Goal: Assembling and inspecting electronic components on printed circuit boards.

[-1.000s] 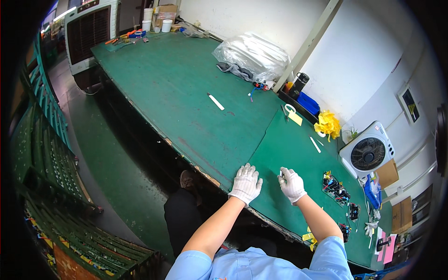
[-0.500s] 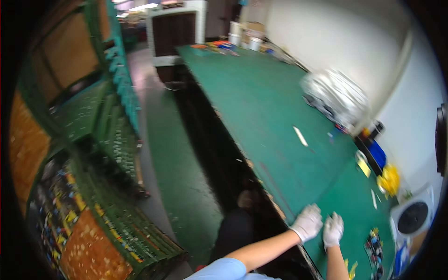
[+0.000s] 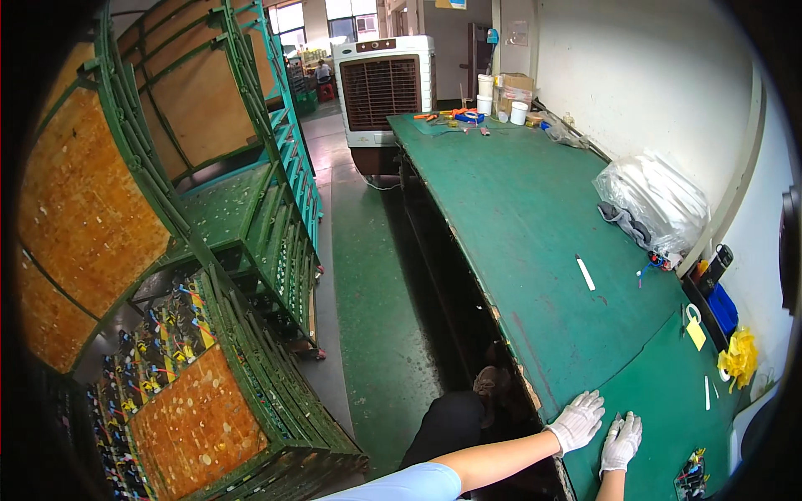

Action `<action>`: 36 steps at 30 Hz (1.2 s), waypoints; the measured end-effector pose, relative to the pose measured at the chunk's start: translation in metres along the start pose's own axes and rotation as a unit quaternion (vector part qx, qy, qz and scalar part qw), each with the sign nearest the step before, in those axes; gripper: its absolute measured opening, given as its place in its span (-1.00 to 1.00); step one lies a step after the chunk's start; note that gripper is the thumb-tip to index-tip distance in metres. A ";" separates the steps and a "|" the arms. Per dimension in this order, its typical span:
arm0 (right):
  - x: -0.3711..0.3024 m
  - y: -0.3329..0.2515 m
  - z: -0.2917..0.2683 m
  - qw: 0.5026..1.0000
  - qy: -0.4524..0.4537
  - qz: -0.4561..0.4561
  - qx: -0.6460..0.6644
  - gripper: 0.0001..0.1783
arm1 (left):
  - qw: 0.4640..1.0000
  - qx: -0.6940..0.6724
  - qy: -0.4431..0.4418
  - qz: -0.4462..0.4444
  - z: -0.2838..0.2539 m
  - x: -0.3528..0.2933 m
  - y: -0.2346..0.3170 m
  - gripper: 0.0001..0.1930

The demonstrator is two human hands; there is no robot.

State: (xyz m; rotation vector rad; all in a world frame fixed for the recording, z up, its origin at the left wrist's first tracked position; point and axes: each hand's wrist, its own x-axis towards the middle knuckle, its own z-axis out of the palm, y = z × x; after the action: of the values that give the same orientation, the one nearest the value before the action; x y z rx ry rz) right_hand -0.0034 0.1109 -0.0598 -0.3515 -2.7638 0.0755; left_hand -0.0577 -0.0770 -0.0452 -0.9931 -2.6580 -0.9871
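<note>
My left hand (image 3: 576, 420), in a white glove, lies flat with fingers spread on the near edge of a long green workbench (image 3: 518, 209). Just to its right my right hand (image 3: 622, 441), also in a white glove, rests flat on the same green top. Neither hand holds anything. A small board with coloured wired parts (image 3: 692, 483) sits close to the right of my right hand at the lower edge.
A white stick (image 3: 586, 272), a clear plastic bag (image 3: 656, 200), a yellow note (image 3: 696, 332) and a yellow bundle (image 3: 738, 356) lie on the bench. Green metal racks with board shelves (image 3: 209, 275) stand left of the aisle. A large air cooler (image 3: 383, 88) stands at the far end.
The view has swung left toward the racks and aisle. Both gloved hands stay flat on the bench edge, now at the lower right of the picture.
</note>
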 end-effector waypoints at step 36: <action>-0.001 -0.001 0.000 0.998 0.041 -0.005 0.040 -0.52 | 0.995 0.076 -0.066 0.011 -0.014 0.002 0.013 -0.25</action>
State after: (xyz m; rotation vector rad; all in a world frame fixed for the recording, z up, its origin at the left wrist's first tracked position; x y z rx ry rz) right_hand -0.0023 0.1102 -0.0597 -0.3134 -2.6726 0.1649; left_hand -0.0520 -0.0770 -0.0270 -1.0846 -2.7719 -0.7247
